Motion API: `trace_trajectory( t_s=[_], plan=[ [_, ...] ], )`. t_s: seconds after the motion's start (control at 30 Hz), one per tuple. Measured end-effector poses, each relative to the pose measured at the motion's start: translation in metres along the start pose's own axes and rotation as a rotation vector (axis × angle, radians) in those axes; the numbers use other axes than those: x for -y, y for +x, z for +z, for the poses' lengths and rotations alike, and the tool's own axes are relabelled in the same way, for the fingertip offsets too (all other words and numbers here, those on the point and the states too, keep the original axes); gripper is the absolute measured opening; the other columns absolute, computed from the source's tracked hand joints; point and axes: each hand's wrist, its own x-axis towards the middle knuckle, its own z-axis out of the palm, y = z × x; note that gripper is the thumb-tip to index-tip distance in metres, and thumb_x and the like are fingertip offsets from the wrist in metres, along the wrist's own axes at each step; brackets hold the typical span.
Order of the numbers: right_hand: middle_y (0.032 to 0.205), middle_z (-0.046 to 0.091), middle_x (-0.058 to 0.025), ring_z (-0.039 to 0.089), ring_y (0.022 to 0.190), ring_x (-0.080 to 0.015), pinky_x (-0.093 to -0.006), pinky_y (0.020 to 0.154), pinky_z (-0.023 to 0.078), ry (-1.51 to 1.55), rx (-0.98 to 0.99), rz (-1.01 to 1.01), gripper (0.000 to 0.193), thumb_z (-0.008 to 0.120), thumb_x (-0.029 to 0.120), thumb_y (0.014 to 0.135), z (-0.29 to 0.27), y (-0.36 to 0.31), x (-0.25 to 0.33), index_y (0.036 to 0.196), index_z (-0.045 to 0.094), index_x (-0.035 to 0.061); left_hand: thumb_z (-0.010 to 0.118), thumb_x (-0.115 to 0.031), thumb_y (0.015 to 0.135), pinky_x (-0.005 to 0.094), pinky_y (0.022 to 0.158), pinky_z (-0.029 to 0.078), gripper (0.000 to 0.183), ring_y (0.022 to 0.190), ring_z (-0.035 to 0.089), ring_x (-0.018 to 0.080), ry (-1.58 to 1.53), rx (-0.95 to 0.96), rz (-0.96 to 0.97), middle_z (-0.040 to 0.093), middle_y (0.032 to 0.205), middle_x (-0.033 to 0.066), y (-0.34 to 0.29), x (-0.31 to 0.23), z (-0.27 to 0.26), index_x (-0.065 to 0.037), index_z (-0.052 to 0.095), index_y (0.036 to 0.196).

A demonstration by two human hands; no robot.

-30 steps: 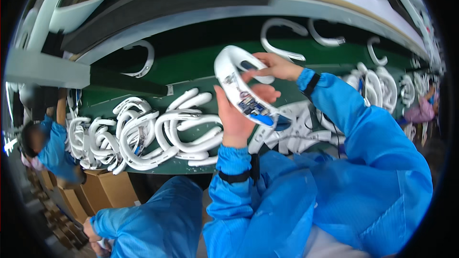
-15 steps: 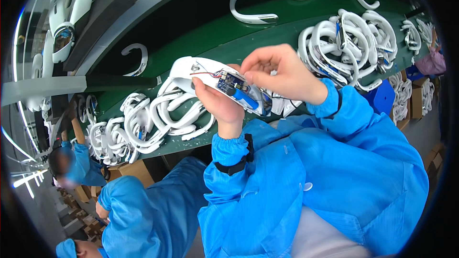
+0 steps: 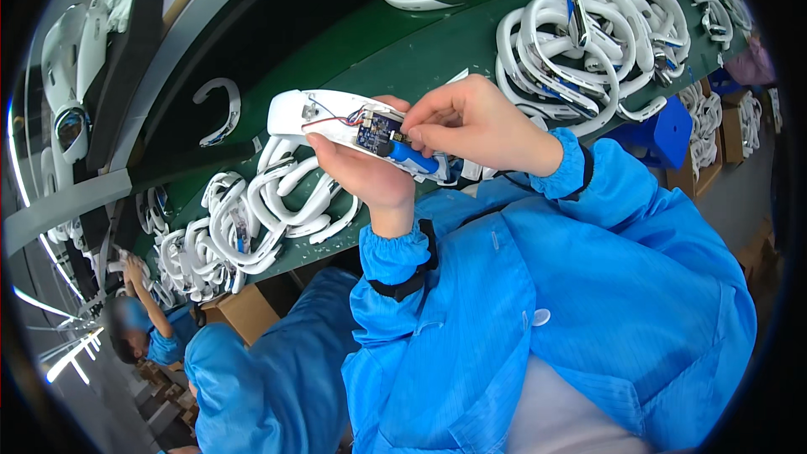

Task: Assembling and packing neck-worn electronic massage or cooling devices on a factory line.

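Note:
An opened white curved plastic housing (image 3: 288,112) lies across my left hand (image 3: 367,180), whose fingers and thumb are closed around it. Inside it sit a dark blue circuit board (image 3: 377,132) and a blue cylindrical battery (image 3: 414,157). Thin red and dark wires (image 3: 334,120) run from the board toward the housing's rounded left end. My right hand (image 3: 487,124) is over the board's right side, thumb and fingertips pinched together. Whatever is between those fingertips is too small or hidden to make out. The housing's right end is partly covered by my right hand.
On the green worktop (image 3: 353,50), white C-shaped housings (image 3: 252,223) are heaped at left, with another heap (image 3: 580,46) at right. Single curved pieces (image 3: 412,0) lie farther back. A blue bin (image 3: 656,139) stands right. Two people in blue work at left, one beside me (image 3: 261,378).
My view has shifted, and the housing with both hands appears farther left and slightly higher. The right hand's fingers have come down closer onto the board. A co-worker's arm at far left has moved.

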Motion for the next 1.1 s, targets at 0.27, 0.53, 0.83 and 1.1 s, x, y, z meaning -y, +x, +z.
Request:
trace_trajectory(
  t_s=[0.27,0.53,0.83,1.1],
  plan=[
    [0.075,0.065,-0.0102,0.061,0.06,-0.0149,-0.0238,0.055,0.049,-0.565,0.023,-0.363,0.016,0.061,0.002,0.077,-0.014,-0.002,0.009,0.092,0.065,-0.0005,0.021,-0.043,0.092,0.035,0.069,0.047,0.049,0.079,0.058,0.025,-0.126,0.176,-0.153,0.058,0.089,0.0179,0.0,-0.001,-0.007,-0.004,0.044,0.111],
    [0.073,0.063,-0.009,0.06,0.058,-0.0237,-0.0308,0.05,0.047,-0.808,0.245,-0.692,0.012,0.063,0.008,0.076,-0.026,0.015,0.014,0.087,0.064,0.0023,0.03,-0.034,0.094,0.0303,0.067,0.047,0.037,0.078,0.059,0.017,0.056,0.028,-0.427,0.061,0.089,0.0087,-0.005,-0.018,0.004,-0.004,0.052,0.097],
    [0.069,0.062,-0.0083,0.06,0.059,-0.0236,-0.032,0.05,0.047,-1.103,0.433,-0.714,0.012,0.062,0.009,0.073,-0.034,0.024,0.03,0.083,0.063,0.0027,0.031,-0.033,0.094,0.0299,0.062,0.047,0.034,0.072,0.058,0.0155,0.076,-0.032,-0.579,0.058,0.083,0.0047,0.005,-0.015,0.007,-0.007,0.052,0.096],
    [0.067,0.06,-0.0085,0.06,0.058,-0.0239,-0.0321,0.05,0.048,-1.288,0.511,-0.813,0.013,0.061,0.009,0.07,-0.037,0.024,0.033,0.08,0.061,0.0012,0.029,-0.034,0.094,0.031,0.067,0.048,0.038,0.074,0.059,0.017,0.014,-0.024,-0.63,0.061,0.082,0.0072,0.006,-0.009,0.007,-0.004,0.054,0.095]
  ],
)
